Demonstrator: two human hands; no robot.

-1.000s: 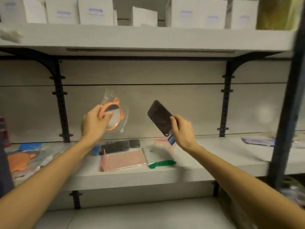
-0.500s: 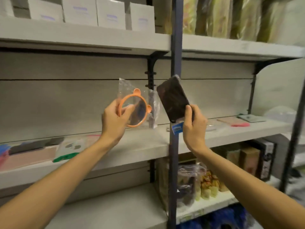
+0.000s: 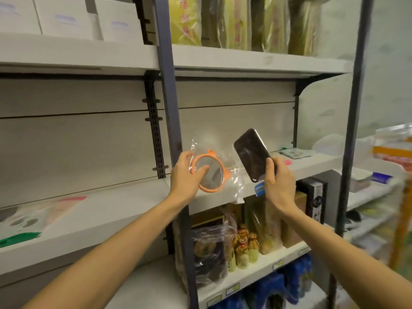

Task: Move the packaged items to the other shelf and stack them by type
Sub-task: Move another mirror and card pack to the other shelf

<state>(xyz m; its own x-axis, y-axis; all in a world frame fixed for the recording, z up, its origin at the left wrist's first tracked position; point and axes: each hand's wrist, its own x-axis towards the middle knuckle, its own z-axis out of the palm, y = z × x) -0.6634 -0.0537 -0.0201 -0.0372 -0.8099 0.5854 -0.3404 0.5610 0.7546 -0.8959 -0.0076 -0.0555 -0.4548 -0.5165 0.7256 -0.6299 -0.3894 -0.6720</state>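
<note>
Nearest, two bare forearms reaching up and forward. Left hand point(image 3: 186, 175) clasped round the orange mirror point(image 3: 208, 172) in its clear bag point(image 3: 231, 175), thumb across the glass, fingers behind the rim. Right hand point(image 3: 276, 181) pinching the lower end of the dark case point(image 3: 252, 156), thumb on the face, blue tag point(image 3: 259, 188) dangling below the grip. Both items in the air, tilted, close side by side but apart, just in front of the right shelf point(image 3: 312, 162) and over its front edge, the mirror beside the grey post point(image 3: 169, 121).

Behind, on that shelf toward its right end, a few flat packets: a pale one point(image 3: 294, 152) and something pink point(image 3: 287, 162), too blurred to sort by type. Left shelf point(image 3: 107, 210) carrying green-edged and pink-edged packets near its left edge.

Likely step: carrying, just short of setting down.

Risks, as judgement only: slick bag sliding under the left fingers, mirror dropping onto the shelf edge or past it to the goods below. Case held by one end only, so prone to pivot or slip on release. Left hand close to the post, a knock possible on the way in. With the far packets indistinct, a wrong pile easy to pick.
</note>
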